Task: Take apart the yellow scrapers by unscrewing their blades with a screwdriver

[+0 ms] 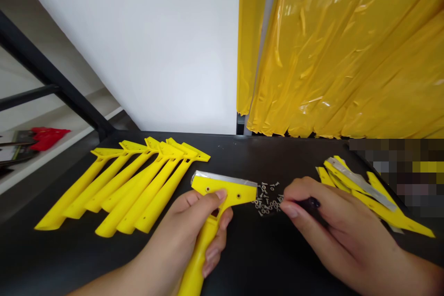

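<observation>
My left hand (pixel 194 222) is wrapped round the handle of a yellow scraper (pixel 239 189), its thumb pressed on the head. A silvery blade strip (pixel 222 176) runs along the head's far edge, and two holes show in the head's face. Just right of it lies a scatter of small screws and nuts or washers (pixel 267 201) on the black table. My right hand (pixel 340 226) is closed beside that scatter, with a slim black tool (pixel 312 202) held in it. Most of that tool is hidden, and whether the fingertips also pinch a screw I cannot tell.
Several yellow scraper handles (pixel 138 185) lie in a slanted row on the table's left. Loose yellow head plates and grey metal blades (pixel 367 185) are piled at the right. Behind stand a white panel (pixel 173 46) and yellow plastic sheeting (pixel 347 46). A black frame bar (pixel 69 92) rises at left.
</observation>
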The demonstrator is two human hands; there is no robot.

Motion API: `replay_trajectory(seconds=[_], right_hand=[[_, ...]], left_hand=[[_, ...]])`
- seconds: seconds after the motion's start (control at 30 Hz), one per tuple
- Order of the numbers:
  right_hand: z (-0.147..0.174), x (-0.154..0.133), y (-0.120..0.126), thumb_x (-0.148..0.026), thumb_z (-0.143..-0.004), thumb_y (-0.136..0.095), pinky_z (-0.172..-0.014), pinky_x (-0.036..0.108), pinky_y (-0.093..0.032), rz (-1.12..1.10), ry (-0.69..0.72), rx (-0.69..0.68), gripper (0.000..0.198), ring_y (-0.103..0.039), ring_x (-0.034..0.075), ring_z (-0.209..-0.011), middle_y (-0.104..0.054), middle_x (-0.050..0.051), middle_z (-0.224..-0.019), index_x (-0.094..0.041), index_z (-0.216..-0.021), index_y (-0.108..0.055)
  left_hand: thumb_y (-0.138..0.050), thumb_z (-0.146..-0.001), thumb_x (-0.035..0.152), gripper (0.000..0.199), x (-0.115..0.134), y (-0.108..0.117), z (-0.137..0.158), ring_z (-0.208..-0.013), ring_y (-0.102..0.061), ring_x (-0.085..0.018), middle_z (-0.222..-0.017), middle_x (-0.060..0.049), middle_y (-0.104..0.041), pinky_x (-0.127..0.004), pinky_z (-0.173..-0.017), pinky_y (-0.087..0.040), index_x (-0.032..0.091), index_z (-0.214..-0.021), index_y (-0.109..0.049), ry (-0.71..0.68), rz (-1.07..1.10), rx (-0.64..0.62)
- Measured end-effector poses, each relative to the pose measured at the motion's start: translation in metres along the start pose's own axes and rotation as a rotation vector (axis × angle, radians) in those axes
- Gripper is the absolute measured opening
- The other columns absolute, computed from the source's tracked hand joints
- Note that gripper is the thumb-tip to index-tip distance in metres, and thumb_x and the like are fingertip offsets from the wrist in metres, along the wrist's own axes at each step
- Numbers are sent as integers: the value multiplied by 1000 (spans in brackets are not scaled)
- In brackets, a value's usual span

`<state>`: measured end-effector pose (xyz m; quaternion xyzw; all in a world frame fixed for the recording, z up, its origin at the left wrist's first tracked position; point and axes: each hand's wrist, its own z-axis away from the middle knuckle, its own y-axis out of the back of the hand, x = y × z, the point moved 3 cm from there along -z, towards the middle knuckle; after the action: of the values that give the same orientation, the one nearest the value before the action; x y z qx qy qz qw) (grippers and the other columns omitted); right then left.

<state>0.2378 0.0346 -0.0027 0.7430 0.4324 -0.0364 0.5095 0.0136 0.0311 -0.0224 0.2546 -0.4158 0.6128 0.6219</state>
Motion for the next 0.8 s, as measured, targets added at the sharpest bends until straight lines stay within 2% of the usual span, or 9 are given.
replay_trajectory(seconds=[0.13, 0.27, 0.4, 0.57, 0.8], right_hand=[[-3, -3, 0, -51, -106, -58, -58, 26, -50, 45, -29, 38, 31, -63, 17, -65, -63, 2, -71, -24, -93, -65], [-6, -8, 2, -56, -104, -58, -57, 26, -50, 56, -1, 61, 35, -62, 18, -65, -61, 2, -69, -25, -91, -66], [-5, -13, 7, -49, -105, -61, -55, 25, -48, 56, 30, 57, 30, -61, 17, -61, -61, 1, -68, -25, -87, -64], [-6, -15, 15, -26, -108, -54, -52, 19, -44, 32, 114, 42, 22, -57, 9, -53, -59, -4, -66, -24, -86, -57], [-6, -12, 19, -24, -108, -55, -56, 19, -45, 33, 119, 37, 18, -60, 7, -57, -61, -5, -71, -25, -91, -57]], left_hand=[[-56, -99, 53, 47, 0, 0, 1, -36, -33, -9, -41, 3, -43, -20, -39, -27, 20, -66, -59, -9, -3, -10], [-58, -98, 54, 47, -1, 1, -3, -35, -32, -9, -41, 4, -42, -20, -38, -26, 20, -65, -60, 10, 7, -14], [-59, -97, 54, 46, -1, 2, -5, -35, -32, -9, -41, 3, -43, -20, -38, -27, 20, -65, -59, 6, 14, -2], [-59, -98, 53, 46, -2, 3, -3, -35, -32, -9, -40, 3, -43, -20, -38, -26, 20, -65, -60, 20, 31, -10], [-58, -99, 54, 47, -4, 4, -7, -35, -34, -9, -41, 2, -44, -21, -38, -27, 20, -67, -62, 43, 30, -23]])
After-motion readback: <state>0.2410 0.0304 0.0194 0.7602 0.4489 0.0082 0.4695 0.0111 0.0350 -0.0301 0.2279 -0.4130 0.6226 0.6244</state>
